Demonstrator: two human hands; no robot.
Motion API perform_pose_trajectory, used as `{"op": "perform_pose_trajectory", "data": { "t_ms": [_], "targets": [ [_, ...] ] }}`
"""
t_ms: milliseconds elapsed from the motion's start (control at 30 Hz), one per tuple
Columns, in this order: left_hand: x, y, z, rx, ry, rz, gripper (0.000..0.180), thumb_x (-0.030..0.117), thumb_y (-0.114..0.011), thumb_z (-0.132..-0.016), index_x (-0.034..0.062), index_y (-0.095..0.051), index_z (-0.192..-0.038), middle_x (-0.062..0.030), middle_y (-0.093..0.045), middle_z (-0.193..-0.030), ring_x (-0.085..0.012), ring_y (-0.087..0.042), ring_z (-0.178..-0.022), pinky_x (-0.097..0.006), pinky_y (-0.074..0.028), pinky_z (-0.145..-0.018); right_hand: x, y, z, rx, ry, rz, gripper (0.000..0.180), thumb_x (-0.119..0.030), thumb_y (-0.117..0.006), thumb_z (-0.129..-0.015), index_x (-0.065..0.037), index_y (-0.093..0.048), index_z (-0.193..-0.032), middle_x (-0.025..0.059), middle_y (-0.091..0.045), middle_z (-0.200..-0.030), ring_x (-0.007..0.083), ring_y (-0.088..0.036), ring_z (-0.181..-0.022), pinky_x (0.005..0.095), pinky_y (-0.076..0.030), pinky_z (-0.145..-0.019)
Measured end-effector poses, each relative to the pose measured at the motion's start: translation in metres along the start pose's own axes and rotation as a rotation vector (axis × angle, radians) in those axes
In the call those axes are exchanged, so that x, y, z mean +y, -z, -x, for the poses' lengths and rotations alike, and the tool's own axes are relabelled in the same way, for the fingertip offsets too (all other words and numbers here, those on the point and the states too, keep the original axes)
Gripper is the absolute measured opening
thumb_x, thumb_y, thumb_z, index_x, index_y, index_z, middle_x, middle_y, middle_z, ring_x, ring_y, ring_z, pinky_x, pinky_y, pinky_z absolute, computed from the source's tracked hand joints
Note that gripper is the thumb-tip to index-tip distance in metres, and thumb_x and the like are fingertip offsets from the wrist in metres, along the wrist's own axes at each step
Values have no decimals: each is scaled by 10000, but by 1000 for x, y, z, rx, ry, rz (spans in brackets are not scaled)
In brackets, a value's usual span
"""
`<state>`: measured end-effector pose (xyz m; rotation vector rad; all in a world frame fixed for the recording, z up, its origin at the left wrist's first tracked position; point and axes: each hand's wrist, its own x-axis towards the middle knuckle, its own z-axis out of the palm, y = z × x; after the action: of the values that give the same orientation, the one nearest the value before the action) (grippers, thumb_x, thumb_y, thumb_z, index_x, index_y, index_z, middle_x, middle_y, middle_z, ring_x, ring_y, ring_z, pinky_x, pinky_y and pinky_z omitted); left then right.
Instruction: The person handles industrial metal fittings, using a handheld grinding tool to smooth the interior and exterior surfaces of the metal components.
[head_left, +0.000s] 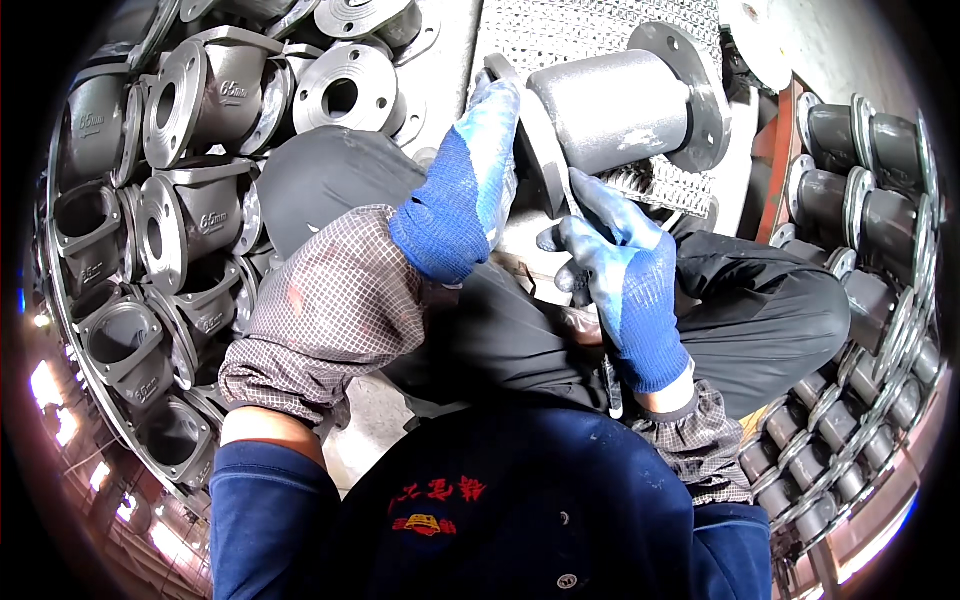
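Observation:
A grey cast-metal valve body (610, 108) with a flange at each end lies on its side in front of me. My left hand (485, 165), in a blue coated glove, grips the rim of its near flange (540, 135), the fingers reaching up along the face. My right hand (625, 265), gloved alike, is closed around a thin flat metal tool (612, 385). The tool's upper end comes close to the lower edge of that flange; whether it touches I cannot tell. The palm hides the tool's middle.
Under the casting is a patterned metal mesh surface (580, 25). Stacked flanged castings (215, 95) crowd my left side. More rows of dark flanged castings (830, 195) stand at the right, behind a red-brown bar (780, 160). My bent knees (760, 310) flank the work.

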<state>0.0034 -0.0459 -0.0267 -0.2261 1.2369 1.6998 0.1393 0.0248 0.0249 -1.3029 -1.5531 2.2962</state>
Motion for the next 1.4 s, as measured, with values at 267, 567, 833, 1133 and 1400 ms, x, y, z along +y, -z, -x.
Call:
{"op": "perform_pose_trajectory", "data": {
  "t_ms": [267, 567, 833, 1133, 1400],
  "targets": [
    [4, -4, 3, -16, -4, 25, 549, 473, -433, -973, 58, -414, -1332, -115, -477, -1273, -157, -477, -1141, -285, -391, -979, -11, -3, -4, 10, -61, 2, 375, -1, -494, -910, 76, -481, -1277, 129, -654, -820, 70, -516, -503, 196, -411, -426],
    [-3, 2, -3, 67, -3, 110, 427, 412, -464, -975, 69, -493, -1228, -60, -544, -1107, -106, -513, -1000, -263, -424, -875, -2, 6, 0, -67, -16, 28, 382, -75, -460, -933, 85, -479, -1279, 133, -668, -834, 78, -521, -512, 193, -407, -429],
    [3, -1, 5, -8, -29, 87, 395, 376, -478, -976, 70, -498, -1224, -53, -542, -1093, -99, -508, -996, -247, -414, -874, 17, -5, 0, 70, 10, -60, 413, -8, -536, -868, -6, -535, -1282, 92, -670, -823, 62, -540, -535, 177, -418, -448],
    [7, -3, 9, 29, 23, 52, 444, 375, -440, -993, 52, -441, -1298, -77, -528, -1168, -128, -538, -1007, -243, -441, -894, 45, 6, -13, 179, 558, 614, 453, 55, -593, -812, 5, -556, -1260, 176, -668, -1011, 187, -654, -798, 290, -511, -748],
    [13, -9, 16, -33, 5, -32, 459, 360, -396, -1012, 8, -427, -1306, -116, -516, -1218, -136, -512, -1144, -269, -427, -979, 41, 11, -8, 189, 539, 835, 473, 38, -623, -790, -24, -573, -1257, 176, -673, -929, 232, -650, -770, 311, -504, -733]
  ]
}}
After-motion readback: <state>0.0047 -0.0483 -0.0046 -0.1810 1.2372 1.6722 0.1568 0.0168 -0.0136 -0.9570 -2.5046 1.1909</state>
